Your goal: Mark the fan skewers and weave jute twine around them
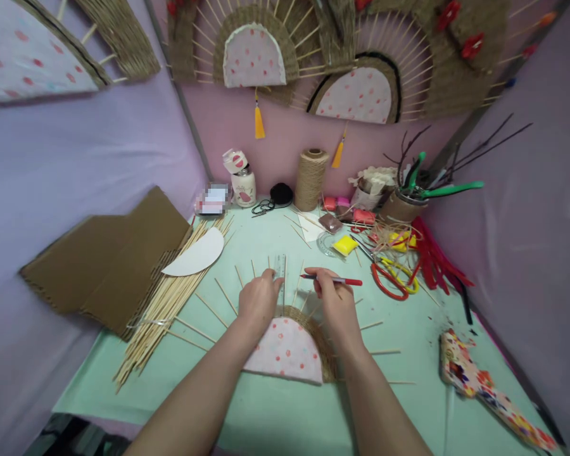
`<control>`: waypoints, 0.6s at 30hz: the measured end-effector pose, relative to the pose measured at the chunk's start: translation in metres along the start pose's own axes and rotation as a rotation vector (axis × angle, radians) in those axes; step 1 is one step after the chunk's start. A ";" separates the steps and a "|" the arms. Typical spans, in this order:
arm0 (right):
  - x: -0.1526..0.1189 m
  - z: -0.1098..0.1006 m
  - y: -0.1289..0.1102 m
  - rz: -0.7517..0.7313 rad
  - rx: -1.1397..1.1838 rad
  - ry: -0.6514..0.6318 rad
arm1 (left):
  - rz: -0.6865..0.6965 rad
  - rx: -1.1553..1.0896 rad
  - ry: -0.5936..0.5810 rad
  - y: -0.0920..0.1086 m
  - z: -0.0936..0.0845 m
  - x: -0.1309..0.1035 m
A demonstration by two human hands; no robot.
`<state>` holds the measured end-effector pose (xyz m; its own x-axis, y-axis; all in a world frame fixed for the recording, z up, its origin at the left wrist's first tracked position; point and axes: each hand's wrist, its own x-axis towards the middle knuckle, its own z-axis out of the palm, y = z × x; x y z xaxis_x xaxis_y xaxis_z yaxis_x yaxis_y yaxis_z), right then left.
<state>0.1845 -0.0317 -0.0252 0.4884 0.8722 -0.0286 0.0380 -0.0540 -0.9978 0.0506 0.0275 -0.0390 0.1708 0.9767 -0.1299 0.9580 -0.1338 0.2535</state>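
Note:
A half-round piece covered in pink spotted cloth point(287, 354) lies on the table, edged with a band of wound twine point(323, 345). Thin wooden sticks point(216, 308) fan outward from it. My left hand point(256, 301) is closed at the top of the fan, holding a clear ruler point(280, 266) along an upright stick; its fingertips are partly hidden. In a pinch, my right hand point(335, 301) grips a red pen point(349, 281), its tip pointing left toward the ruler and sticks. Both forearms cover parts of the fan's sides.
On the left lie a bundle of sticks point(149, 323), a white paper half-round point(197, 253) and brown cardboard point(118, 253). A twine spool point(311, 180) stands behind. Scissors point(389, 282) and a yellow packet point(345, 246) sit right, a flower-patterned glue gun point(479, 386) nearer the front.

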 end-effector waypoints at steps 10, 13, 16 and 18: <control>0.002 0.002 -0.025 -0.003 -0.168 -0.069 | -0.004 0.034 -0.056 0.000 0.001 -0.001; 0.006 0.006 -0.020 -0.013 -0.185 -0.055 | -0.007 0.031 -0.055 0.000 0.002 -0.002; 0.008 0.008 -0.009 -0.025 -0.157 -0.049 | -0.007 0.015 -0.067 0.000 0.001 -0.002; 0.007 0.008 -0.003 -0.023 -0.149 -0.062 | -0.011 0.007 -0.077 0.001 0.000 -0.001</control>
<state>0.1813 -0.0216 -0.0227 0.4311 0.9022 -0.0143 0.1798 -0.1014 -0.9785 0.0510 0.0260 -0.0389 0.1773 0.9623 -0.2062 0.9614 -0.1246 0.2453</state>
